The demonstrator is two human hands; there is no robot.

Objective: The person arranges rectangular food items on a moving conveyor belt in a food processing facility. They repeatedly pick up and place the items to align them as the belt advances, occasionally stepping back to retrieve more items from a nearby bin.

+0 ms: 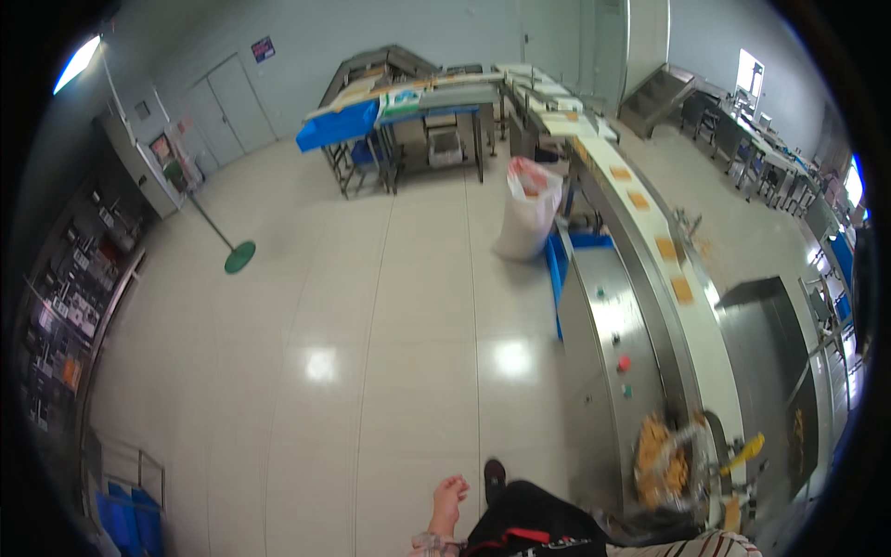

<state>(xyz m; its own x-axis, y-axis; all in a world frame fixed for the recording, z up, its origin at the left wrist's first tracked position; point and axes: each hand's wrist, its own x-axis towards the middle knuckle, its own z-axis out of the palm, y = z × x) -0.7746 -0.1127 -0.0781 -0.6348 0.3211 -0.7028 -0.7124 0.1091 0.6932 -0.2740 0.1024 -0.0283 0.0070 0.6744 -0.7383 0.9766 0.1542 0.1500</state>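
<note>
My left hand (451, 496) hangs over the tiled floor beside my dark apron (532, 519), fingers loosely bent and nothing held. My right hand is out of view; only a striped sleeve (703, 544) shows at the lower edge. To my right runs a conveyor with a pale belt (703, 341), carrying several flat square orange-brown pieces (666, 248). A clear plastic bag (689, 480) of broken pieces of similar colour sits beside the belt, close to a yellow handle (745, 452).
A steel control housing (612, 327) with a red button flanks the belt. Further ahead stand a full white sack (529, 212) and a table with a blue tray (341, 125). A green round-based stand (240, 257) is on the left, as are blue bins (131, 519).
</note>
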